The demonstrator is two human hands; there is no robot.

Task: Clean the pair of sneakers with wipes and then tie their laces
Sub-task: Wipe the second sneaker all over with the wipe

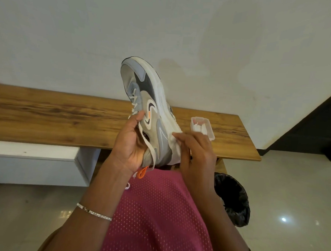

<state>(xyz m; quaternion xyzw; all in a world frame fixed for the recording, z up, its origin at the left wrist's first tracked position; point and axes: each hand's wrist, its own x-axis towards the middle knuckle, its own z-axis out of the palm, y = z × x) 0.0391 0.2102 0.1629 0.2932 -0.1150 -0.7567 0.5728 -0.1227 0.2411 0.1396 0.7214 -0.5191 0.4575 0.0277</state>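
A grey, beige and white sneaker (pixel 143 97) with an orange heel tab is held up over the wooden bench (pixel 46 117), toe pointing away and up. My left hand (pixel 130 142) grips it at the collar, thumb against its side, with loose white laces (pixel 149 149) hanging across the palm. My right hand (pixel 196 155) presses a white wipe (pixel 176 145) against the heel end of the white sole. Behind the held shoe, a sliver of a second sneaker (pixel 170 109) shows on the bench, mostly hidden.
An open clear plastic tub of wipes (pixel 203 127) stands on the bench just right of the shoe. A bin lined with a black bag (pixel 233 198) sits on the tiled floor at the lower right. A white wall is behind the bench.
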